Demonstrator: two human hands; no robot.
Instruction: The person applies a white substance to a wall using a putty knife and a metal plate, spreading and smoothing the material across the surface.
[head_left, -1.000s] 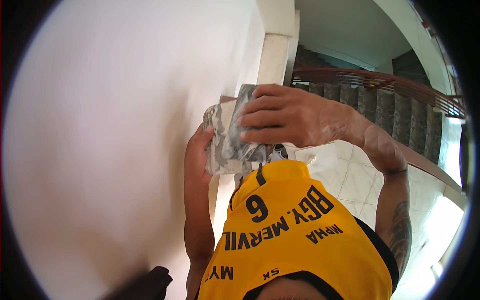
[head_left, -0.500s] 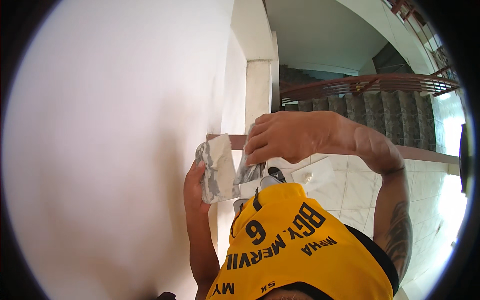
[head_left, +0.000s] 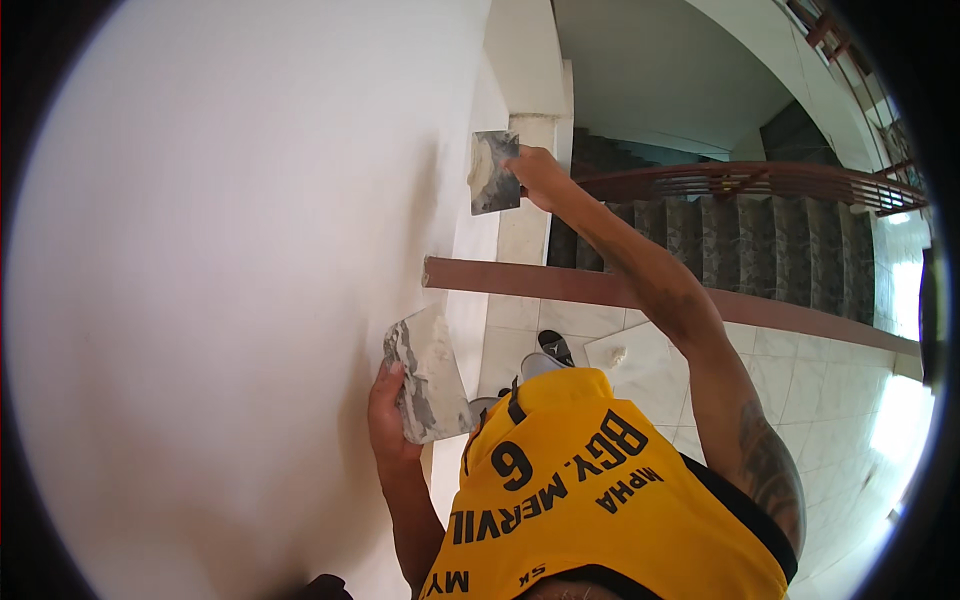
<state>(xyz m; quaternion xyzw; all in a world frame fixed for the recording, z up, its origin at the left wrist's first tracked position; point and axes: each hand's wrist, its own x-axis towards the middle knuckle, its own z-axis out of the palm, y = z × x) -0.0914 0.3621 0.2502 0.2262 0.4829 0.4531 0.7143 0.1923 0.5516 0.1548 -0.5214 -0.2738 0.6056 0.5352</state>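
A grey-and-white smeared plate is grasped at its left edge by the left grip, just beside the white wall. A smaller dark blade, coated with pale paste on its left side, is grasped at its right edge by the right grip and held out beyond the brown rail; whether the wall is touched by it cannot be told. A pale lump is borne by a white panel on the tiled floor.
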